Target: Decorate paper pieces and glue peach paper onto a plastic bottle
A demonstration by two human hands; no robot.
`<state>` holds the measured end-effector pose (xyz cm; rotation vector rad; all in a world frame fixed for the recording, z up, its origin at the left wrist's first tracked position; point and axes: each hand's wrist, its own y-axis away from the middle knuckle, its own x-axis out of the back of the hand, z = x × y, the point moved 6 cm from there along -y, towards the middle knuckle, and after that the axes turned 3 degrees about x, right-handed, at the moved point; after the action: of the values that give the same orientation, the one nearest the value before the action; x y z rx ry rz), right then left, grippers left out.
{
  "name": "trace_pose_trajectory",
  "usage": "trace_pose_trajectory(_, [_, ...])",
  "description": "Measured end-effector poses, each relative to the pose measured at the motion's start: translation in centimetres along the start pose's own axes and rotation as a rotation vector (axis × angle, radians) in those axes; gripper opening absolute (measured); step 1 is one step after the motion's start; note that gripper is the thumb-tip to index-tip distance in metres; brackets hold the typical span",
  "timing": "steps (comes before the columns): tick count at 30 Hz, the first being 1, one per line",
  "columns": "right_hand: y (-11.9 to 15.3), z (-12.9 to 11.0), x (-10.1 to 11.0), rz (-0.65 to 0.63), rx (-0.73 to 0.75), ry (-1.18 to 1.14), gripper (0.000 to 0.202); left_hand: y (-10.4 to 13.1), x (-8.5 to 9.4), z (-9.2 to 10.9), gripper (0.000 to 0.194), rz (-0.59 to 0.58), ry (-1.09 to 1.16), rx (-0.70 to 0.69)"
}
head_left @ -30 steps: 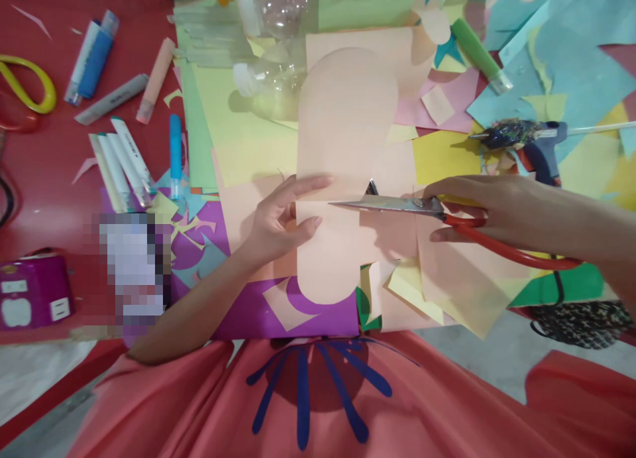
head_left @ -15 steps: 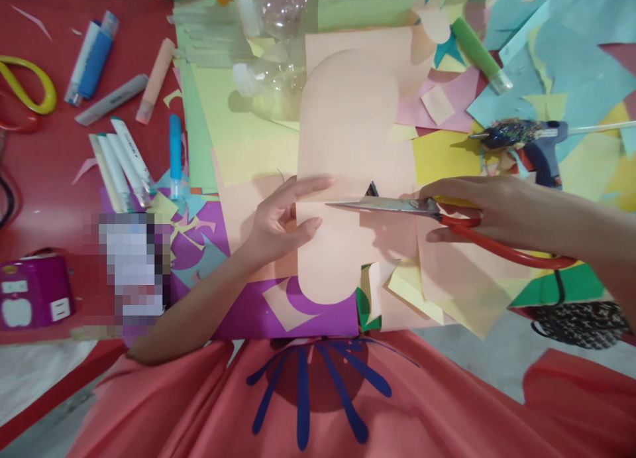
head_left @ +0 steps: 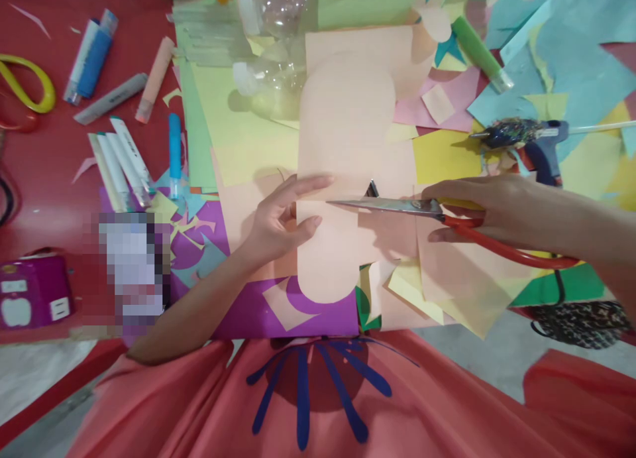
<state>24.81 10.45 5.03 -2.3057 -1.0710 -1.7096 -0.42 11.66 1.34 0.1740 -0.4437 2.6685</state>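
A peach paper cutout (head_left: 348, 126) with rounded ends lies before me, with a straight cut line across it. My left hand (head_left: 283, 223) grips its left edge. The index finger rests above the cut and the thumb below it; the other fingers are partly hidden. My right hand (head_left: 481, 206) is closed round the handles of red-and-yellow scissors (head_left: 392, 207). Their blades lie along the cut, tips pointing left, close to my left fingertips. Below the cut is the rounded lower part (head_left: 328, 266) of the paper. A small dark piece (head_left: 371, 189) shows just above the blades.
Plastic bottles (head_left: 273, 80) lie beyond the paper. A glue gun (head_left: 527, 136) and a green marker (head_left: 479, 50) are at right. Several markers (head_left: 124, 153), yellow-handled scissors (head_left: 30, 80) and a purple box (head_left: 37, 292) lie left. Coloured paper scraps (head_left: 189, 236) are scattered about.
Almost nothing differs. My right hand and the scissors' handles have shifted very slightly to the right, and the paper's upper part has moved slightly. My left hand stays put.
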Motion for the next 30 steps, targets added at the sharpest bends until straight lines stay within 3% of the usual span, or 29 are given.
trace_pose_trajectory(11, [0.3,-0.2,0.7,0.056,0.028,0.057,0.082,-0.1,-0.3,0.0,0.040,-0.031,-0.022,0.034])
trace_pose_trajectory(18, [0.8,0.1,-0.2,-0.017,-0.051,0.088,0.089,0.0,-0.3,0.0,0.041,-0.019,0.004,0.034])
trace_pose_trajectory(30, [-0.2,-1.2,-0.9,-0.083,-0.051,0.069,0.069,0.1,-0.8,0.4,0.041,-0.064,-0.011,-0.041])
